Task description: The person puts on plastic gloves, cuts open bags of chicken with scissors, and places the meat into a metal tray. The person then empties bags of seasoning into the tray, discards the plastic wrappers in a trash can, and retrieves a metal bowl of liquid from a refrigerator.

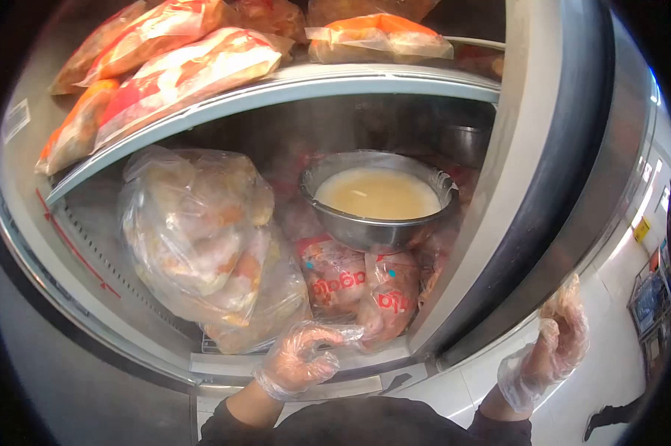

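Observation:
My left hand [298, 359], in a thin clear plastic glove, is at the front edge of an open freezer cabinet. Its index finger stretches toward a red-lettered bag of frozen meat [392, 294], the thumb is apart, and nothing shows in its grasp. I cannot tell whether the fingertip touches the bag. My right hand [557, 338], gloved likewise, is raised outside the cabinet to the right of its door frame, fingers curved upward and holding nothing visible. Behind the lettered bags, a steel bowl [384, 236] of pale yellowish liquid rests on them.
A large clear bag of pale frozen meat pieces [194, 223] fills the cabinet's left side. Orange-and-red packets [194, 78] lie on the shelf [291, 80] above. Another metal bowl [465, 141] sits at the back right. A person's dark shoe [610, 418] shows on the tiled floor.

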The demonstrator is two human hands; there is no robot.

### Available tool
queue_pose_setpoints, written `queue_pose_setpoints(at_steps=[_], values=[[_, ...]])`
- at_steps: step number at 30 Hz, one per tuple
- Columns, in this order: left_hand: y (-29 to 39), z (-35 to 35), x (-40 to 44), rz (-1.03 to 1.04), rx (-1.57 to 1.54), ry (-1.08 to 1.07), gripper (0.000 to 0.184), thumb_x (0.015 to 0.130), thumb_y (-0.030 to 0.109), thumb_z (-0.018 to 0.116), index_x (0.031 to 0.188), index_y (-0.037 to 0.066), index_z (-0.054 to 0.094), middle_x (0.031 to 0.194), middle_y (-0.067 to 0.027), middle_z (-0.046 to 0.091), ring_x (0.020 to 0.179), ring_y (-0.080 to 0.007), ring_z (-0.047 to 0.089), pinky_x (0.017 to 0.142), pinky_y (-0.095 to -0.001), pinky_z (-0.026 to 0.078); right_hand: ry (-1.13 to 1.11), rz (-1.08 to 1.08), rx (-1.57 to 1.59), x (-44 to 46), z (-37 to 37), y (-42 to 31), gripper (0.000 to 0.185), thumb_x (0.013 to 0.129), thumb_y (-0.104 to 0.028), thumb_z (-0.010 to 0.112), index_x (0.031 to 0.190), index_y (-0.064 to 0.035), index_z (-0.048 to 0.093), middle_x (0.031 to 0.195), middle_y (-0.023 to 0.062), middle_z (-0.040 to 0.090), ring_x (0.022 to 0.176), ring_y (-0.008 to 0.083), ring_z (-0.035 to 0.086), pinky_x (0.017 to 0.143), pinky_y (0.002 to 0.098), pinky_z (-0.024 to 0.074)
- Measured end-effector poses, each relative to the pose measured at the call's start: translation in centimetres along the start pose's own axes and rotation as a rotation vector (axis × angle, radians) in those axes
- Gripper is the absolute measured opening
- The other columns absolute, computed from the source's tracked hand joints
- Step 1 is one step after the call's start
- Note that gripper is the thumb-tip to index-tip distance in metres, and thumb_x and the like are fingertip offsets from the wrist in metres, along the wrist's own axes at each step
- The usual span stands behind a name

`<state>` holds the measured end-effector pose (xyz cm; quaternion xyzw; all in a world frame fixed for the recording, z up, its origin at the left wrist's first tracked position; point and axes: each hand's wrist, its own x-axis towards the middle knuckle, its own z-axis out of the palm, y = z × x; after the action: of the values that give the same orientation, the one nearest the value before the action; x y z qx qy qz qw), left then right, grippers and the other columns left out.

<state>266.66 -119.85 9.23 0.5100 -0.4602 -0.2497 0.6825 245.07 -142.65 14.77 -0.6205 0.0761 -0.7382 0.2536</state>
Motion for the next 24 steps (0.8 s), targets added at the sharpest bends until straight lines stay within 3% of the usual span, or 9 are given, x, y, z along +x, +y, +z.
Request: queue_pose_setpoints(at_steps=[3, 5, 11, 18, 21, 24], values=[[0.4, 0.0, 1.3, -0.054, -0.13, -0.057, 0.035, 0.072, 0.02, 0.065, 0.099, 0.001, 0.056, 0.105, -0.0133, 0.056, 0.099, -0.0221, 0.052, 0.086, -0.0336, 0.037, -0.202, 0.009, -0.158, -1.4, -1.0, -0.4, 0.038, 0.072, -0.007, 0.064, 0.106, -0.0015, 0.051, 0.107, 0.0192, 0.054, 0.09, 0.026, 0.057, 0.088, 0.0393, 0.0414], [-0.1, -0.6, 1.5, -0.156, -0.074, -0.087, 0.034, 0.073, 0.019, 0.064, 0.101, 0.001, 0.055, 0.11, -0.0136, 0.054, 0.103, -0.0218, 0.05, 0.088, -0.0335, 0.036, -0.201, -0.032, -0.144, -2.0, 0.3, -0.5, 0.04, 0.068, -0.001, 0.065, 0.106, -0.0017, 0.052, 0.106, 0.0201, 0.054, 0.085, 0.0251, 0.058, 0.08, 0.0349, 0.0456], [-0.4, -1.9, 2.3, -0.088, -0.103, -0.183, 0.036, 0.073, 0.02, 0.064, 0.103, 0.002, 0.053, 0.11, -0.0118, 0.053, 0.102, -0.0198, 0.049, 0.087, -0.0327, 0.037, -0.181, 0.02, -0.232, -4.0, 3.6, -1.2, 0.047, 0.066, 0.002, 0.065, 0.11, -0.0042, 0.05, 0.11, 0.0219, 0.052, 0.091, 0.0269, 0.057, 0.074, 0.0326, 0.0481], [-1.4, -4.4, 0.6, -0.163, -0.122, -0.104, 0.043, 0.072, 0.027, 0.066, 0.104, 0.001, 0.053, 0.102, -0.009, 0.055, 0.088, -0.014, 0.052, 0.077, -0.0275, 0.042, -0.096, 0.054, -0.048, -5.0, 4.9, -1.2, 0.041, 0.07, 0.013, 0.055, 0.108, -0.0026, 0.05, 0.11, 0.0235, 0.051, 0.094, 0.0239, 0.055, 0.076, 0.0288, 0.0481], [-4.2, -5.7, 0.1, -0.02, -0.094, -0.119, 0.044, 0.073, 0.029, 0.065, 0.103, 0.0, 0.053, 0.096, -0.0099, 0.057, 0.083, -0.0135, 0.053, 0.077, -0.027, 0.042, 0.149, 0.007, -0.139, -4.8, 2.5, -1.0, 0.037, 0.074, 0.012, 0.052, 0.108, -0.0005, 0.049, 0.109, 0.0212, 0.052, 0.094, 0.0225, 0.055, 0.076, 0.0272, 0.048], [-3.8, -5.3, -0.4, -0.066, -0.275, -0.047, 0.045, 0.073, 0.032, 0.065, 0.1, -0.001, 0.053, 0.094, -0.0136, 0.058, 0.087, -0.0193, 0.055, 0.079, -0.0317, 0.042, 0.172, 0.07, -0.21, -3.6, 0.9, -0.7, 0.039, 0.075, 0.009, 0.054, 0.112, 0.0008, 0.048, 0.105, 0.0157, 0.054, 0.09, 0.0186, 0.055, 0.076, 0.026, 0.0486]])
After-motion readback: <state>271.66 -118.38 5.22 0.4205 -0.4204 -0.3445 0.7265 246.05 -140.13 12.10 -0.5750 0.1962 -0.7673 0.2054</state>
